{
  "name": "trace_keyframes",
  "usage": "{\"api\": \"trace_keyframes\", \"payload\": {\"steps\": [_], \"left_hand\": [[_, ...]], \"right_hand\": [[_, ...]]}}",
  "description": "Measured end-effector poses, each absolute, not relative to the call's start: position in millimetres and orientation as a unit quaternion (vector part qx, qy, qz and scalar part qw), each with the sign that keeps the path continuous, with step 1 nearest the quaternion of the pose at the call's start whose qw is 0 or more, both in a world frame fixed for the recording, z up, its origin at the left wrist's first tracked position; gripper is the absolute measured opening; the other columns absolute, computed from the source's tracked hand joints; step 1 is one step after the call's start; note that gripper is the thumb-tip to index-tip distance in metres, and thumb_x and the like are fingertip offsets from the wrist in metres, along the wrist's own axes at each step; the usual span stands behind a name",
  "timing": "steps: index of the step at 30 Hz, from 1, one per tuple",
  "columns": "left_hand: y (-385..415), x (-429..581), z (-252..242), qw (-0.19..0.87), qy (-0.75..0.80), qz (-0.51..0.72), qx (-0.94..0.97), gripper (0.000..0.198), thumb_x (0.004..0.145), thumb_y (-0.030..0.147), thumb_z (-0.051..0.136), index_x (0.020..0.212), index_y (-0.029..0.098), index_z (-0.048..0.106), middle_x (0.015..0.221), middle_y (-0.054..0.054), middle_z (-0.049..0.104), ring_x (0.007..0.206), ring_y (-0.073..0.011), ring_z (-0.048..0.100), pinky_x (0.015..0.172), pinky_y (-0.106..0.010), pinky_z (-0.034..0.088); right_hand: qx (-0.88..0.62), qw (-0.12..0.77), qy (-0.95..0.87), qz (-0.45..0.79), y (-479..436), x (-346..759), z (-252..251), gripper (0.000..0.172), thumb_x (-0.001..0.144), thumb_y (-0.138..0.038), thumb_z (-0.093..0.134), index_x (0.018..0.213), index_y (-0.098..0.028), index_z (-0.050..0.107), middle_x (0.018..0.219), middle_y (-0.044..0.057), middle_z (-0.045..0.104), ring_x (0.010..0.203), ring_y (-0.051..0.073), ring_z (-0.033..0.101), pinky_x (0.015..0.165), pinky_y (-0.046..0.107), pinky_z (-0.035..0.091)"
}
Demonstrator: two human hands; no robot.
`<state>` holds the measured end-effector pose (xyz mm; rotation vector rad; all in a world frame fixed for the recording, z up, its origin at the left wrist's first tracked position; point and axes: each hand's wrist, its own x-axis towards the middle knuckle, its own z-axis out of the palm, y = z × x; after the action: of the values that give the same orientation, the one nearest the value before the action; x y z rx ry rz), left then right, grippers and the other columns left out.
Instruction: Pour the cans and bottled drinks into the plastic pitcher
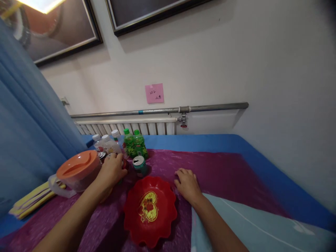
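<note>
Left of centre, a dark red can [125, 163] shows at the curled left hand [112, 167]; a teal can [140, 168] and green bottles [140, 147] stand nearby, apparently grouped to leave room for the red bowl [164, 213], lower centre. The right hand [188, 182], open and empty, rests on purple cloth [217, 171]. The left hand masks most of the dark red can: gripped or merely touched, one cannot tell.

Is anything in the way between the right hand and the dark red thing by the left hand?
Yes: the teal can stands between them, just right of the dark red thing, which the left hand partly hides. Between the right hand and that can lies purple cloth.
</note>
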<state>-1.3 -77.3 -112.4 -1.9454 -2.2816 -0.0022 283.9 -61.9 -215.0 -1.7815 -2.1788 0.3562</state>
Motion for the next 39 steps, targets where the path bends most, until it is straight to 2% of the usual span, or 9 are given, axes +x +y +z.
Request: {"api": "trace_keyframes", "payload": {"steps": [5,10,15,17,19,23,26,30,39], "left_hand": [[-50.5,-6.2,-110.5,0.051,-0.741,0.064,-0.667,0.038,0.075,0.02,0.061,0.111,0.011,0.058,0.11,-0.014,0.06,0.106,-0.0315,0.058,0.092,-0.046,0.051],[-32.9,-10.9,-114.4,0.046,-0.741,0.086,-0.665,0.044,0.083,0.028,0.064,0.125,0.017,0.053,0.125,-0.012,0.056,0.113,-0.0285,0.056,0.096,-0.052,0.05],[-24.6,-14.9,-118.0,0.028,-0.724,0.067,-0.686,0.057,0.083,0.021,0.061,0.137,0.018,0.044,0.138,-0.014,0.048,0.12,-0.0286,0.053,0.1,-0.049,0.049],[-29.1,-14.4,-115.7,0.035,-0.718,0.044,-0.694,0.067,0.08,0.016,0.058,0.143,0.019,0.037,0.146,-0.013,0.041,0.128,-0.0294,0.047,0.106,-0.047,0.045],[-39.9,-13.3,-112.6,0.052,-0.717,0.016,-0.695,0.066,0.08,0.016,0.054,0.143,0.018,0.036,0.149,-0.012,0.038,0.133,-0.0288,0.041,0.11,-0.044,0.04],[-71.2,-13.4,-115.8,0.061,-0.745,-0.005,-0.664,0.034,0.087,0.023,0.04,0.114,0.012,0.058,0.117,-0.014,0.06,0.112,-0.0269,0.057,0.098,-0.039,0.047],[-88.6,-13.3,-131.6,0.035,-0.762,0.028,-0.647,0.025,0.087,0.019,0.04,0.098,0.011,0.062,0.101,-0.014,0.063,0.097,-0.0274,0.062,0.087,-0.039,0.051],[-94.7,-6.6,-155.7,0.003,-0.768,0.085,-0.635,0.021,0.089,0.015,0.047,0.101,0.009,0.063,0.107,-0.014,0.064,0.102,-0.024,0.062,0.091,-0.04,0.052],[-88.4,-1.6,-185.9,-0.025,-0.791,0.109,-0.602,0.026,0.093,0.029,0.056,0.111,0.011,0.06,0.112,-0.01,0.063,0.102,-0.02,0.062,0.091,-0.039,0.056]], "right_hand": [[-0.62,0.152,-0.759,0.126,-61.2,283.9,-215.9,0.027,0.088,-0.017,0.052,0.111,-0.019,0.067,0.128,0.009,0.063,0.115,0.028,0.051,0.091,0.038,0.036],[-0.621,0.15,-0.759,0.125,-60.2,283.0,-216.5,0.027,0.088,-0.018,0.053,0.111,-0.019,0.068,0.128,0.01,0.063,0.115,0.029,0.051,0.091,0.039,0.036],[-0.62,0.147,-0.761,0.123,-59.6,282.3,-216.7,0.027,0.089,-0.018,0.053,0.111,-0.018,0.067,0.127,0.009,0.063,0.115,0.029,0.052,0.091,0.038,0.036],[-0.621,0.146,-0.761,0.122,-59.9,282.5,-216.5,0.026,0.089,-0.018,0.053,0.111,-0.019,0.067,0.127,0.009,0.063,0.116,0.028,0.052,0.091,0.038,0.036],[-0.621,0.146,-0.76,0.121,-60.1,282.7,-216.3,0.026,0.089,-0.018,0.053,0.111,-0.019,0.067,0.127,0.009,0.063,0.116,0.028,0.052,0.091,0.037,0.036],[-0.62,0.145,-0.761,0.123,-59.7,282.1,-216.6,0.025,0.09,-0.018,0.053,0.11,-0.02,0.067,0.125,0.008,0.064,0.114,0.027,0.052,0.09,0.037,0.036],[-0.62,0.146,-0.762,0.121,-59.3,281.3,-217.2,0.026,0.09,-0.018,0.052,0.11,-0.019,0.067,0.126,0.008,0.064,0.115,0.028,0.052,0.091,0.038,0.036],[-0.619,0.148,-0.762,0.12,-60.2,281.3,-217.3,0.026,0.089,-0.018,0.053,0.111,-0.019,0.067,0.127,0.009,0.063,0.115,0.028,0.052,0.092,0.038,0.036],[-0.619,0.152,-0.762,0.118,-60.1,282.2,-218.0,0.027,0.088,-0.017,0.053,0.111,-0.02,0.068,0.127,0.009,0.064,0.114,0.027,0.052,0.092,0.038,0.036]]}}
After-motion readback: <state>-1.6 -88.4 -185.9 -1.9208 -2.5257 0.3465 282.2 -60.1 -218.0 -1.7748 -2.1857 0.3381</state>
